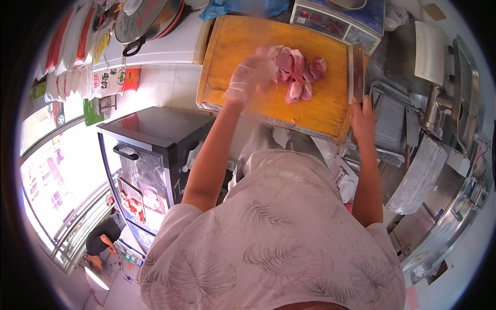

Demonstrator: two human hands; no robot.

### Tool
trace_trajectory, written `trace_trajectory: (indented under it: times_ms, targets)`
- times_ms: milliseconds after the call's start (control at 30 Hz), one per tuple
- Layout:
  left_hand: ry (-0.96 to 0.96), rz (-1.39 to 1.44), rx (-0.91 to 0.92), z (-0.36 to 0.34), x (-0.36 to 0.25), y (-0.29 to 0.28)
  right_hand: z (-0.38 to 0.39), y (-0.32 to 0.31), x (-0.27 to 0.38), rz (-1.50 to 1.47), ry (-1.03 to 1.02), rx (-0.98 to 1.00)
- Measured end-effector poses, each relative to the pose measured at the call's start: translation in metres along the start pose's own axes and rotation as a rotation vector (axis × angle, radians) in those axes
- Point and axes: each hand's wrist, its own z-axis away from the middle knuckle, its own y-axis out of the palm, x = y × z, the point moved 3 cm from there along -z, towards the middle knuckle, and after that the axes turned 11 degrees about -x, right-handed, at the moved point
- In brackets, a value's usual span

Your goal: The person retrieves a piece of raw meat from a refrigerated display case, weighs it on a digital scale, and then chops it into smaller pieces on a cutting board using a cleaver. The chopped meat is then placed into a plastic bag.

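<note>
Several pieces of raw pink meat [298, 71] with pale fat lie heaped on a yellow cutting board [323, 111]. At the left edge of the heap is my left hand [249, 75], in a clear plastic glove. Its fingers are hazy and blurred, so whether they grip a piece cannot be made out. My right hand [362, 120] is closed round the handle of a cleaver [356, 70]. The broad blade points away from me along the board's right edge, apart from the meat.
A scale [330, 23] stands behind the board. Metal trays [390, 116] and a steel machine [439, 101] are to the right. Left are a lidded pan [147, 23], packed bags [111, 81] and a glass-fronted fridge [155, 134]. Another person [103, 235] is far lower left.
</note>
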Motion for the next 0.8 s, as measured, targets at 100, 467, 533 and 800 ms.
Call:
trace_trajectory:
  times_ms: [100,467,533,800]
  targets:
    - [0.236,-0.435,-0.101,-0.012,0.023,-0.001,0.005,0.012,0.011,0.420,-0.135,-0.209]
    - [1.147,-0.797,-0.104,-0.043,0.025,-0.020,0.004,0.049,-0.029,0.495,-0.262,-0.224]
    - [1.118,-0.782,0.051,-0.052,0.008,-0.012,-0.012,0.059,-0.011,0.421,-0.459,-0.261]
    - [-0.003,-0.470,0.465,-0.076,0.004,0.018,-0.080,0.107,0.075,-0.285,0.136,0.519]
